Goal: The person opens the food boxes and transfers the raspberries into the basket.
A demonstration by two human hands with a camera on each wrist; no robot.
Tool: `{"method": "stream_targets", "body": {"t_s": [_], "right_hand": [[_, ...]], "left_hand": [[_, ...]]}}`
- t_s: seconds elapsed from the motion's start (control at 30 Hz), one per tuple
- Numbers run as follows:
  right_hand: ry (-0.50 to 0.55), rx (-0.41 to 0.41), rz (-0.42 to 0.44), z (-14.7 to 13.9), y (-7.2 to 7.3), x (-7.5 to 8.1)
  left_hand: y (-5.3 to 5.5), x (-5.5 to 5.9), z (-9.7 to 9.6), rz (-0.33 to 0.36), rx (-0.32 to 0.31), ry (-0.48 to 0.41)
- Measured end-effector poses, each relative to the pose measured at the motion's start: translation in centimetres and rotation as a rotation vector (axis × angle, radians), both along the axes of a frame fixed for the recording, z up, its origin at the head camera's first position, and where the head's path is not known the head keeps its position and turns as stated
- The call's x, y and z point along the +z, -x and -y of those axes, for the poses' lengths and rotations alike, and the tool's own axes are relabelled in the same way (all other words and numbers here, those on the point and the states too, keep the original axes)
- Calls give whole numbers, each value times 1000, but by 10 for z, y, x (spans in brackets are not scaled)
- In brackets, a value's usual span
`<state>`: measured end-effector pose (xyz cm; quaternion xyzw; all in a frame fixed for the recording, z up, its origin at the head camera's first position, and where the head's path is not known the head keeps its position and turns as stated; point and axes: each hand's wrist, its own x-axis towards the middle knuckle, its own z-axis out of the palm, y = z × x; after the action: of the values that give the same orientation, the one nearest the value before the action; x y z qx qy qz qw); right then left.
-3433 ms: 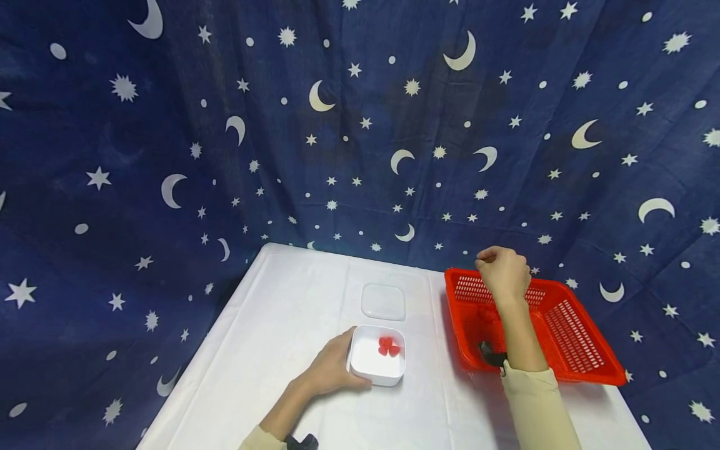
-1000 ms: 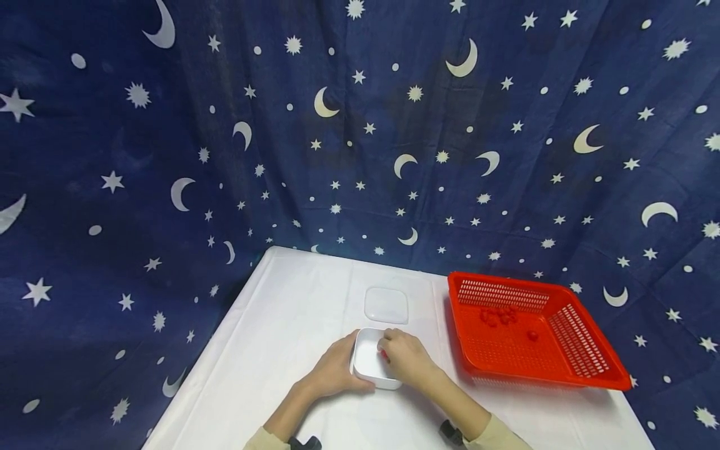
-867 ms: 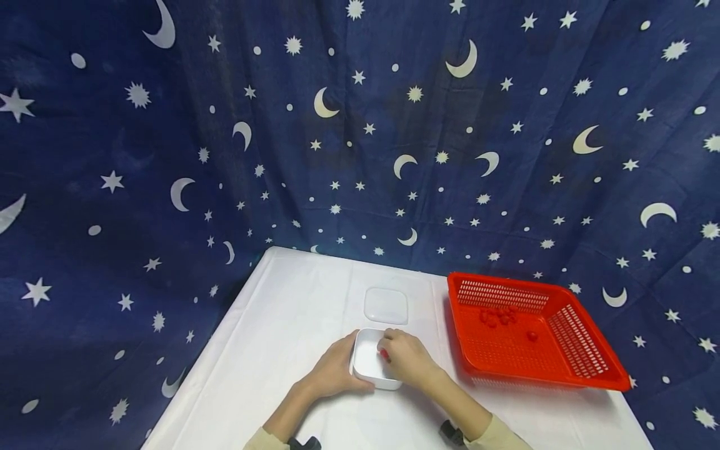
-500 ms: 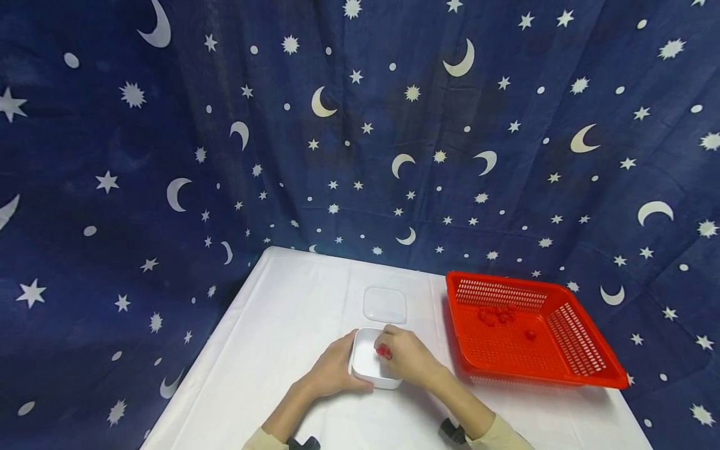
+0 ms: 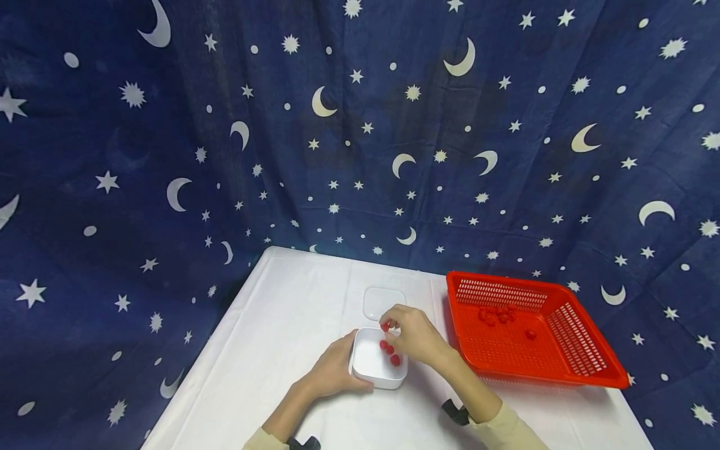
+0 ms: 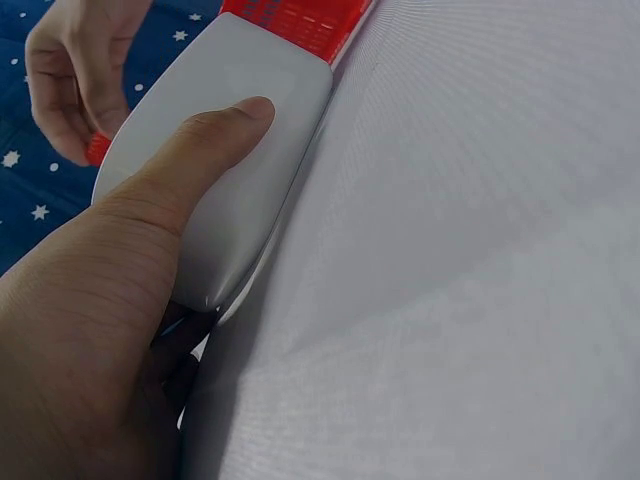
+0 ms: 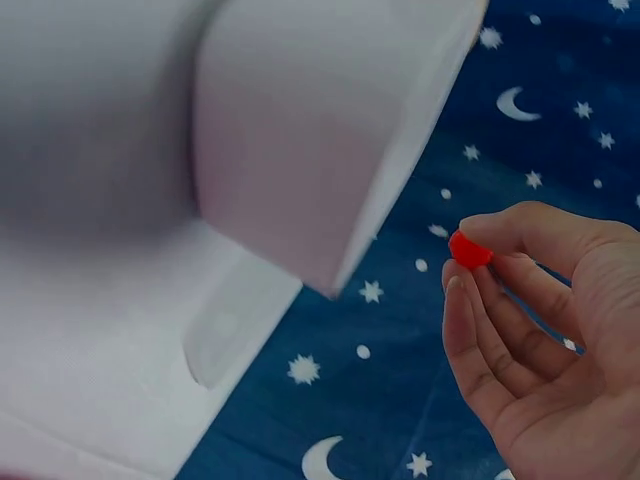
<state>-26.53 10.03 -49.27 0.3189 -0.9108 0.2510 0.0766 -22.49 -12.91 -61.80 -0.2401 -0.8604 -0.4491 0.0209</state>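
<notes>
My left hand (image 5: pixel 333 367) grips a square white plastic box (image 5: pixel 365 374) on the table from its left side. In the left wrist view the thumb lies along the wall of the box (image 6: pixel 235 190). Several raspberries (image 5: pixel 395 360) lie inside, toward the right. Above the far edge of the box, my right hand (image 5: pixel 415 334) pinches one raspberry (image 5: pixel 385 327). The right wrist view shows that raspberry (image 7: pixel 469 249) between thumb and fingertips, off the box floor. A clear flat lid (image 5: pixel 379 301) lies behind the box, partly covered by the right hand.
A red plastic basket (image 5: pixel 509 372) with slotted walls stands to the right. Several raspberries (image 5: pixel 491 317) lie grouped at its back left, and a single one (image 5: pixel 530 334) sits apart. A white cloth covers the table (image 5: pixel 292 300); a dark star-patterned curtain (image 5: pixel 281 125) hangs behind.
My right hand was over the basket, then came down into the box. Since half a second ago it has risen toward the far edge with a raspberry, uncovering others. The left hand stays put.
</notes>
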Motion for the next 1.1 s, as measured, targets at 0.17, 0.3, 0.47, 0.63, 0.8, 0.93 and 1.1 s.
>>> {"method": "stream_targets", "body": {"t_s": [0.17, 0.3, 0.47, 0.63, 0.8, 0.93, 1.1], "right_hand": [[23, -2, -106, -7, 10, 14], [61, -3, -163, -13, 17, 27], [119, -41, -160, -22, 25, 45], [155, -90, -197, -38, 37, 59], [182, -163, -230, -59, 54, 65], [208, -205, -241, -73, 66, 68], [251, -255, -262, -90, 79, 71]], "left_hand": [[-1, -1, 0, 15, 20, 22], [-2, -1, 1, 22, 27, 23], [-2, -1, 0, 20, 31, 24], [-1, -2, -1, 16, 36, 32], [-2, -2, 0, 15, 37, 34], [-2, -1, 2, 14, 37, 28], [-3, 1, 1, 28, 35, 26]]}}
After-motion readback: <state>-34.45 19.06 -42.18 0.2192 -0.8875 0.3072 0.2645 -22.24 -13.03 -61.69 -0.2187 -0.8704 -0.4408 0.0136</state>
